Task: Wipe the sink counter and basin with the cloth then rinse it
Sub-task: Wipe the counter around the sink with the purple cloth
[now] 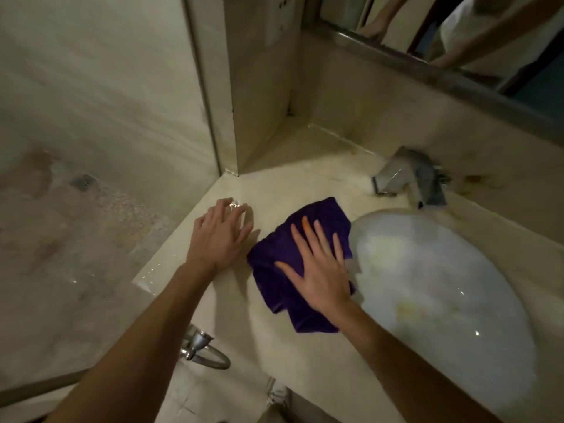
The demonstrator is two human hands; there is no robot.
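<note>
On the marble bench, head view: one purple cloth lies flat just left of the one white basin, its right edge touching the basin rim. Right hand presses on it, fingers straight and spread, gripping nothing. Left hand rests flat on the bare bench beside the cloth, fingers wide, holding nothing. One chrome tap stands behind the basin; no water is seen running. Judgement: bench wiping is in hand on the left section; yellowish marks show in the basin, so basin wiping and rinsing appear outstanding. Counted: two hands, one cloth, one basin, one tap
</note>
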